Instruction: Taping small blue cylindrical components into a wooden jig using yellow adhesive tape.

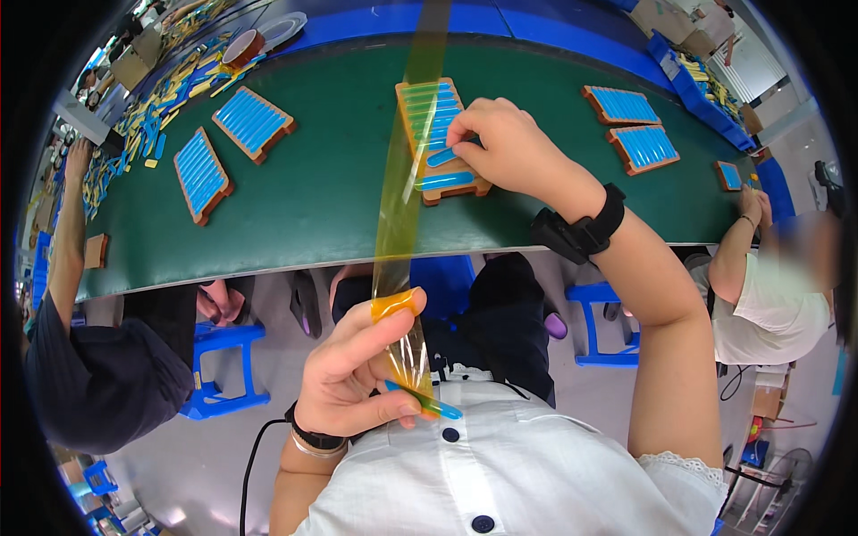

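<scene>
A long band of transparent yellow tape [396, 223] runs from the far edge of the table down to my left hand [350, 375]. That hand is closed on the tape's lower end, which wraps over a fingertip. Stuck to this end near my thumb is a thin blue strip [451, 413]. Over the green table, my right hand [518, 147] pinches another small blue strip [440, 158] between thumb and fingertips. It is at a wooden rack [483, 188] with blue strips lying in rows. The tape passes over the rack's left side and hides part of it.
Two filled wooden racks, one with its edge [214, 205] toward me, lie at left; two more [630, 163] lie at right. Loose blue and yellow strips [134, 147] are heaped at far left. A blue bin [702, 100] stands far right. Co-workers sit on both sides.
</scene>
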`<state>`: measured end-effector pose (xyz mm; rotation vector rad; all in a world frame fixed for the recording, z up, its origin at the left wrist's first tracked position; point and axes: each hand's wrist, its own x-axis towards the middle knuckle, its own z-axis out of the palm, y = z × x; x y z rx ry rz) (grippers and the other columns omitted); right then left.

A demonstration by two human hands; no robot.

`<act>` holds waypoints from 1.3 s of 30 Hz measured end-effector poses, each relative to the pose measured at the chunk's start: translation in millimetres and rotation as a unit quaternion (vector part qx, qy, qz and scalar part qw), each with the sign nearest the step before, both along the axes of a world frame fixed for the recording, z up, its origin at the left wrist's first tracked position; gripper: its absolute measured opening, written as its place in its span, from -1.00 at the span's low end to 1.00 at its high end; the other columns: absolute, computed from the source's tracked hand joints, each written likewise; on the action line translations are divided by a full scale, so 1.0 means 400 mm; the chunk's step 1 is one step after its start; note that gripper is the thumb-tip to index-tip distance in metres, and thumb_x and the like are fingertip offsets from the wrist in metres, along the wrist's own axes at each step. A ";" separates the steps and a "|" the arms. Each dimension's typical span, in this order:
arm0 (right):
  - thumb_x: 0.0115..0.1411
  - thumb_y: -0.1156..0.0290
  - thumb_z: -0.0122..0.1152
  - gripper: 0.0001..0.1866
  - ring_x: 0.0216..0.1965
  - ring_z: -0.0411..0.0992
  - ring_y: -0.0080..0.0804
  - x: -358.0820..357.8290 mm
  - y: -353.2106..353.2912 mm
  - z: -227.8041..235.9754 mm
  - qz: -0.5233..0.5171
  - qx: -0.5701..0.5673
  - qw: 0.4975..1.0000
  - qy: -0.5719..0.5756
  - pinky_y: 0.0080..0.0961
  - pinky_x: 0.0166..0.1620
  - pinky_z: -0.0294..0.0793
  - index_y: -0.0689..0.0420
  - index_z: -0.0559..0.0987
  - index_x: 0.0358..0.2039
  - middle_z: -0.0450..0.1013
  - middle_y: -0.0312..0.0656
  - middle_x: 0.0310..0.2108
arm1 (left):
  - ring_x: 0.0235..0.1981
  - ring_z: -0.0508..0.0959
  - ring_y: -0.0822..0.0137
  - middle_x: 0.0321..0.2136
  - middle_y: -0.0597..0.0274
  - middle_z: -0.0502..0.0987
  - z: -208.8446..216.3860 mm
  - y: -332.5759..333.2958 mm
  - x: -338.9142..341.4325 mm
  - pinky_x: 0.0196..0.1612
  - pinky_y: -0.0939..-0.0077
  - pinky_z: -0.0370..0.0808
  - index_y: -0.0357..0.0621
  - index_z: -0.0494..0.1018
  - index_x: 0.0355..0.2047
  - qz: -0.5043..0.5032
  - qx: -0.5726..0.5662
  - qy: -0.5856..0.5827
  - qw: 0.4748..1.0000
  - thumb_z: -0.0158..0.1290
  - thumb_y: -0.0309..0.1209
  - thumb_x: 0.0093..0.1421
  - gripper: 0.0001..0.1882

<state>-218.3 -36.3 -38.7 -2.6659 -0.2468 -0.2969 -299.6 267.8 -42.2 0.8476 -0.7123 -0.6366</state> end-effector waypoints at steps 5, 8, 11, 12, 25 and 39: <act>0.09 0.38 0.21 -0.82 -0.14 0.39 -0.11 0.000 0.007 -0.008 -0.025 -0.062 0.997 -0.042 -0.21 -0.04 0.37 0.07 0.61 -0.27 0.44 -0.19 -0.27 | -0.15 0.64 0.13 0.32 -0.18 0.10 0.000 -0.004 0.000 -0.39 0.56 0.67 -0.40 0.23 0.26 0.003 0.027 -0.011 1.000 0.18 -0.82 0.00 -0.23; 0.05 0.23 0.33 -0.79 -0.24 0.47 -0.14 -0.031 0.028 0.035 0.007 -0.010 0.981 -0.194 -0.24 -0.17 0.45 0.04 0.65 -0.33 0.53 -0.15 -0.32 | -0.12 0.63 0.13 0.34 -0.10 0.07 0.017 -0.008 0.001 -0.39 0.60 0.64 -0.34 0.20 0.29 -0.005 0.046 -0.025 0.999 0.14 -0.84 0.01 -0.21; 0.05 0.29 0.42 -0.73 -0.30 0.45 -0.38 -0.207 0.094 0.142 0.145 0.240 0.952 0.122 -0.43 -0.20 0.41 0.17 0.63 -0.29 0.52 -0.22 -0.33 | -0.09 0.63 0.17 0.34 -0.05 0.07 0.013 -0.011 0.003 -0.36 0.62 0.64 -0.32 0.20 0.30 0.006 0.073 -0.020 0.997 0.10 -0.84 0.05 -0.24; 0.03 0.33 0.45 -0.74 -0.34 0.44 -0.44 -0.256 0.105 0.147 0.209 0.254 0.937 0.115 -0.48 -0.23 0.40 0.20 0.64 -0.31 0.53 -0.24 -0.35 | -0.08 0.62 0.19 0.35 -0.04 0.07 0.015 -0.018 0.002 -0.34 0.62 0.64 -0.32 0.20 0.30 0.003 0.093 -0.027 0.995 0.09 -0.83 0.07 -0.25; 0.15 0.51 0.30 -0.88 -0.41 0.46 -0.55 -0.487 0.183 0.084 -0.018 0.389 0.892 0.229 -0.61 -0.32 0.43 0.21 0.64 -0.29 0.53 -0.24 -0.47 | 0.18 0.42 0.21 0.30 -0.02 0.18 -0.026 -0.076 -0.035 0.19 0.35 0.41 -0.29 0.25 0.28 -0.006 0.148 -0.116 0.982 0.21 -0.71 0.04 -0.25; 0.11 0.54 0.26 -0.92 -0.48 0.44 -0.51 -0.453 0.102 -0.013 -0.052 0.304 0.909 0.279 -0.52 -0.34 0.44 0.25 0.61 -0.35 0.52 -0.17 -0.49 | 0.27 0.33 0.07 0.24 -0.17 0.25 -0.002 -0.060 0.009 0.23 0.12 0.39 -0.43 0.33 0.19 0.118 -0.050 -0.175 0.976 0.03 -0.80 -0.05 -0.31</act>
